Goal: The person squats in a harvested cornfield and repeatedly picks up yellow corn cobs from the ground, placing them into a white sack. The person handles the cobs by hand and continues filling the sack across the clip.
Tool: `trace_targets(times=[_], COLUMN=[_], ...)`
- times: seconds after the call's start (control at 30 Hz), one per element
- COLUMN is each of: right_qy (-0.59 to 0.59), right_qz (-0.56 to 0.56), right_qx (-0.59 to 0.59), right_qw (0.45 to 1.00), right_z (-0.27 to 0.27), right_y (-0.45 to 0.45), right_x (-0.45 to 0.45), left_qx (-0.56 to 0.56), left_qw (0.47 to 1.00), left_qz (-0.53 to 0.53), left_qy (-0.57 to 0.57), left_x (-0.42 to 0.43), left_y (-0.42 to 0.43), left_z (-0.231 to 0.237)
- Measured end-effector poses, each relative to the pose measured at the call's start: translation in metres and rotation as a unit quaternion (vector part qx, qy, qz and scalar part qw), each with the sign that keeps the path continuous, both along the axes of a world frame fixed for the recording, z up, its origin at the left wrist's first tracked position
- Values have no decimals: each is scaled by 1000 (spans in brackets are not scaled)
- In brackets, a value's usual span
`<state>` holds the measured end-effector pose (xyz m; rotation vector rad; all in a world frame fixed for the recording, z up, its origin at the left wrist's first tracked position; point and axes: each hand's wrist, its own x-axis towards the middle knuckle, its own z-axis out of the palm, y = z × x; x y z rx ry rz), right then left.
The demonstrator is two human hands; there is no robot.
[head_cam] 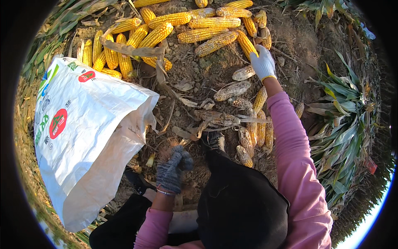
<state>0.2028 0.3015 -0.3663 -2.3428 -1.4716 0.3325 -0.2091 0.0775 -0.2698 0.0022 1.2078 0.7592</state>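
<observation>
My right hand (262, 63), in a white knit glove with a yellow cuff edge, grips the near end of a yellow corn ear (245, 44) lying by the heap. In a grey knit glove, my left hand (172, 169) is curled in front of me beside the sack's mouth. A tuft of brown corn silk (165, 153) lies against its fingers; whether they hold it is unclear. Yellow husked corn ears (214, 22) form a loose heap on the soil ahead. Paler, spotted ears (232, 91) lie nearer, left of my right forearm.
A white woven sack (84, 102) bearing writing lies at the left, its mouth gaping towards me. Dry husks (160, 67) and stalks litter the soil. Green corn leaves (345, 102) are piled along the right. My black-clad knee (242, 202) and shoe (212, 141) stand between my arms.
</observation>
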Motion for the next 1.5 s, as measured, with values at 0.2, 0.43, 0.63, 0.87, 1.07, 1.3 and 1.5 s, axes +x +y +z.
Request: trace_targets(times=[0.2,0.43,0.63,0.87,1.07,1.3,1.5], right_qy=[-74,45,139,382,439,116,248], right_qz=[1,-68,-11,-50,103,519,498], right_qx=[-177,-292,-242,-132,-222,-319,-420], right_qw=[981,953,960,913,864,785,717], right_z=[-18,-32,-13,36,174,373,421], right_y=[28,18,-14,-116,-142,-107,-131], right_x=[-19,9,4,-13,-49,-210,-317], left_qx=[-11,15,-40,30,170,516,356], left_qw=[998,989,991,982,918,533,802], left_qz=[-54,-125,-107,-170,-302,-324,-286], left_qy=[39,76,63,77,192,586,384], left_x=[-6,12,17,-35,-83,-126,-140], left_y=[11,13,13,7,9,-13,-17], left_z=[-15,-17,1,76,202,177,154])
